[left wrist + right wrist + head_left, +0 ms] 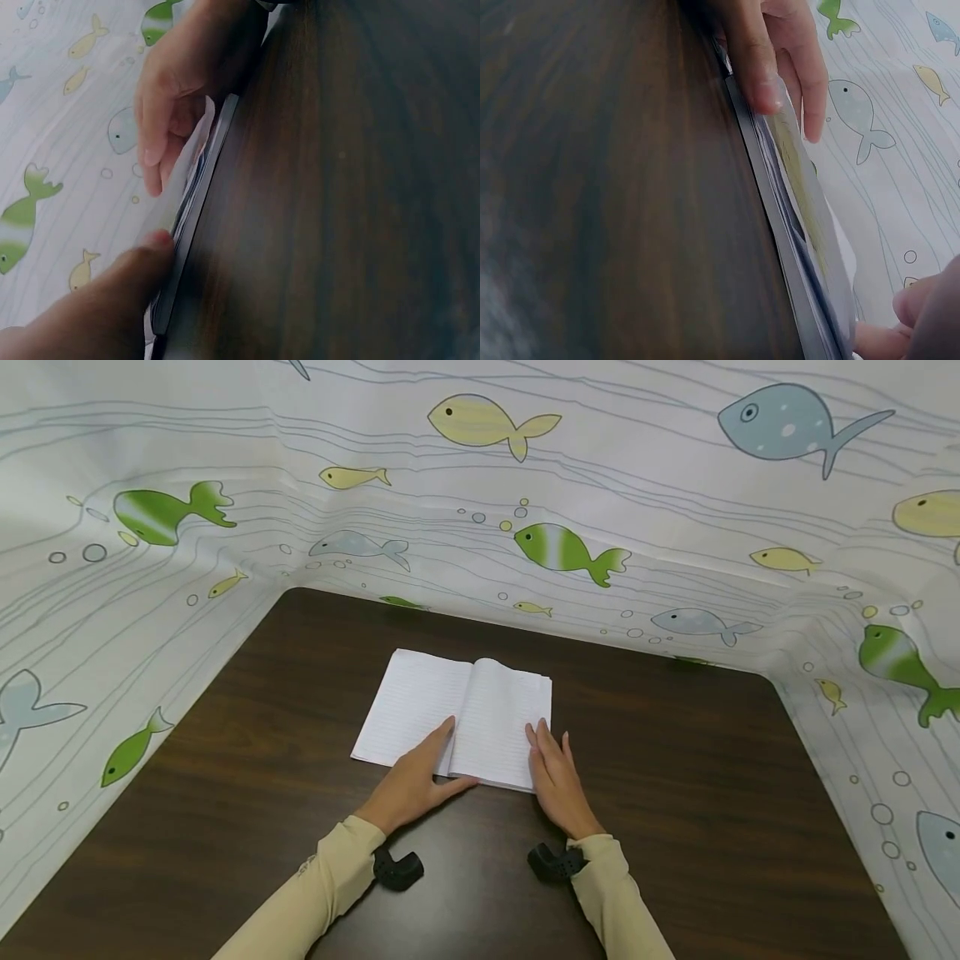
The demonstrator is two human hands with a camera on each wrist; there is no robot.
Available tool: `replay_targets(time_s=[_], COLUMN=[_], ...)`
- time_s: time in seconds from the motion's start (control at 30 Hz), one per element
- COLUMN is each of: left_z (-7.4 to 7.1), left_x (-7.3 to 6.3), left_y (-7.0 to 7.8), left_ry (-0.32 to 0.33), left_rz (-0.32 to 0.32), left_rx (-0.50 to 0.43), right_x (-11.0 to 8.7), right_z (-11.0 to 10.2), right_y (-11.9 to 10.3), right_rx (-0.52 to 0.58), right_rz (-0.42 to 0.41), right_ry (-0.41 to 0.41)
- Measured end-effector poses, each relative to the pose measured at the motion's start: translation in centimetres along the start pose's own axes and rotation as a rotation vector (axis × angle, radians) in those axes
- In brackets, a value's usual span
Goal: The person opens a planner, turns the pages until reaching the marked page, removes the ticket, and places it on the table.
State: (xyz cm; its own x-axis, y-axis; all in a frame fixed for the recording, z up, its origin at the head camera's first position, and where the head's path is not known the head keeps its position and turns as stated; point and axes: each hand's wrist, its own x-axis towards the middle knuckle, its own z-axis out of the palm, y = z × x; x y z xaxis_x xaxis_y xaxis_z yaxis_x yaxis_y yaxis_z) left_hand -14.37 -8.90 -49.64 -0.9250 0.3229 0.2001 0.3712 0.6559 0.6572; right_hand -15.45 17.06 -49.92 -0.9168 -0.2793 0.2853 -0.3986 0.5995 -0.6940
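An open notebook (501,718) with lined white pages lies on the dark wooden table, its right-hand pages bulging up near the fold. My left hand (408,785) rests at the near end of the fold, fingers stretched along it. Its thumb (765,94) touches the notebook's near edge. My right hand (558,781) is at the outer edge of the right page, fairly straight fingers lying against it. In the left wrist view, a lifted page corner (208,109) partly hides the right hand's fingers.
A brown tabletop (675,793) surrounds the notebook. White fabric printed with fish (555,547) stands around the table's back and sides. Each wrist wears a black strap device (397,868), below beige sleeves (322,885).
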Motion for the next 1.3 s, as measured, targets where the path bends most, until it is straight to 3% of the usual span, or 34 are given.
replay_targets(time_s=[0.2, 0.3, 0.4, 0.5, 0.67, 0.77, 0.87, 1.07, 1.17, 1.3], left_z=[-0.1, 0.0, 0.2, 0.3, 0.1, -0.2, -0.2, 0.8, 0.9, 1.0], left_x=[0.0, -0.1, -0.1, 0.1, 0.6, 0.7, 0.6, -0.1, -0.1, -0.1], left_y=[0.1, 0.2, 0.3, 0.4, 0.4, 0.3, 0.3, -0.1, 0.1, 0.3], left_ry=[0.011, 0.017, 0.065, 0.197, 0.519, 0.596, 0.526, 0.160, 0.110, 0.079], left_rz=[0.036, 0.076, 0.140, 0.200, 0.261, 0.256, 0.250, 0.193, 0.143, 0.127], left_rx=[0.021, 0.057, 0.089, 0.115, 0.241, 0.357, 0.398, 0.384, 0.337, 0.287], right_x=[0.0, 0.0, 0.0, 0.0, 0.1, 0.1, 0.1, -0.1, -0.2, -0.1], right_z=[0.0, 0.0, -0.1, -0.2, -0.3, -0.3, -0.3, -0.3, -0.3, -0.1], right_y=[-0.1, 0.0, 0.1, 0.0, 0.0, 0.0, 0.0, -0.1, -0.2, -0.2], right_rx=[0.001, 0.089, 0.200, 0.238, 0.223, 0.223, 0.229, 0.233, 0.228, 0.186], right_rz=[-0.013, 0.032, 0.102, 0.155, 0.186, 0.194, 0.200, 0.215, 0.224, 0.230], right_ry=[0.002, 0.038, 0.093, 0.108, 0.102, 0.103, 0.101, 0.105, 0.116, 0.123])
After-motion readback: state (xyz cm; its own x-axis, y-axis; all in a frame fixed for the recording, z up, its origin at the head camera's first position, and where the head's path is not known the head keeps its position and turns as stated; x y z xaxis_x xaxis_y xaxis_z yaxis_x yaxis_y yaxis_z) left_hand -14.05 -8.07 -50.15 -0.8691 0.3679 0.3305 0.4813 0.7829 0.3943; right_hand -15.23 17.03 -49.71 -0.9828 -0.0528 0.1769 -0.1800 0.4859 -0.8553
